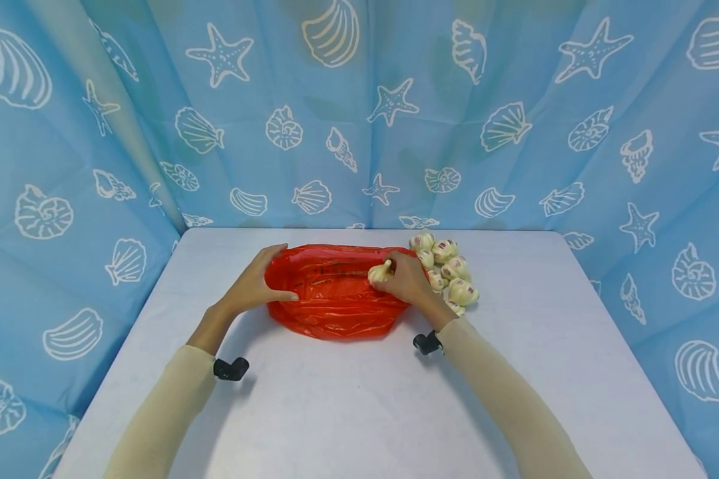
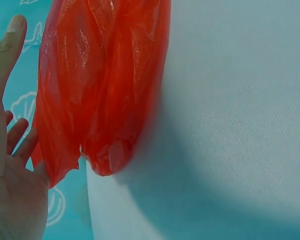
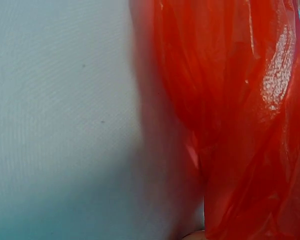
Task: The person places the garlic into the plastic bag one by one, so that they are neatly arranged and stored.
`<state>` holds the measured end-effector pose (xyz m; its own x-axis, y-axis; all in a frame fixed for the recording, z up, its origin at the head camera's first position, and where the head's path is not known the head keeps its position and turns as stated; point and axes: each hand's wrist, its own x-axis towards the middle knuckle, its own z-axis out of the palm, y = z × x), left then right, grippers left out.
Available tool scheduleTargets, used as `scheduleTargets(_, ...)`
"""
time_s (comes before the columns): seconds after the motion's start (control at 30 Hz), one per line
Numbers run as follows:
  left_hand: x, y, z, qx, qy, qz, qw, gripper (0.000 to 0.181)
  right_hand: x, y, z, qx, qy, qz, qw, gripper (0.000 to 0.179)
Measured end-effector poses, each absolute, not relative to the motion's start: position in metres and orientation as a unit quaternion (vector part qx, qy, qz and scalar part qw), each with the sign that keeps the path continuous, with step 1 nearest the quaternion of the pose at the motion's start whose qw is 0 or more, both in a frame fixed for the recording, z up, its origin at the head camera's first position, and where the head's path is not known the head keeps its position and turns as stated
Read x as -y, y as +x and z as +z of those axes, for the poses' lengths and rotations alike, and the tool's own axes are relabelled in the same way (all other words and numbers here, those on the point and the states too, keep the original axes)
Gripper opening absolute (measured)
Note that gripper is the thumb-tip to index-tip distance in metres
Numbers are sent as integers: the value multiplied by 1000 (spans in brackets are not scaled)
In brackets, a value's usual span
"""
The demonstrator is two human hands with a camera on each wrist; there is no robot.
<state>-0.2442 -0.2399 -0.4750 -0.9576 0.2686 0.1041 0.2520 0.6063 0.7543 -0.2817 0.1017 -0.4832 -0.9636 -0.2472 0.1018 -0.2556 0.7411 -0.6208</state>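
A shiny red plastic bag lies on the white table with its mouth spread wide. My left hand is at the bag's left end, thumb stretched out over the opening. In the left wrist view, the thumb stands straight and apart from the plastic, while the other fingers lie behind the bag's edge. My right hand pinches a garlic bulb over the right part of the opening. The right wrist view is mostly filled by the red plastic, and the pinching fingers are hidden there.
Several garlic bulbs with purplish marks lie in a cluster just right of the bag. Behind the table hangs a blue curtain printed with white shells and starfish. Dark devices are strapped at both wrists.
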Motion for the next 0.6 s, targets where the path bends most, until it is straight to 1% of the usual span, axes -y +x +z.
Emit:
scheduleTargets(0.13, 238, -245, -473, -895, 151, 419, 8, 103, -103, -282, -482, 928, 131, 349, 9, 58)
scheduleTargets(0.27, 236, -246, -472, -895, 156, 417, 5, 102, -103, -281, -478, 921, 132, 365, 19, 60)
scheduleTargets(0.43, 235, -246, -469, -896, 160, 414, 7, 102, -103, -279, -469, 916, 148, 371, 36, 59)
scheduleTargets(0.6, 235, -246, -464, -896, 163, 413, 9, 105, -105, -278, -456, 906, 170, 384, 48, 54)
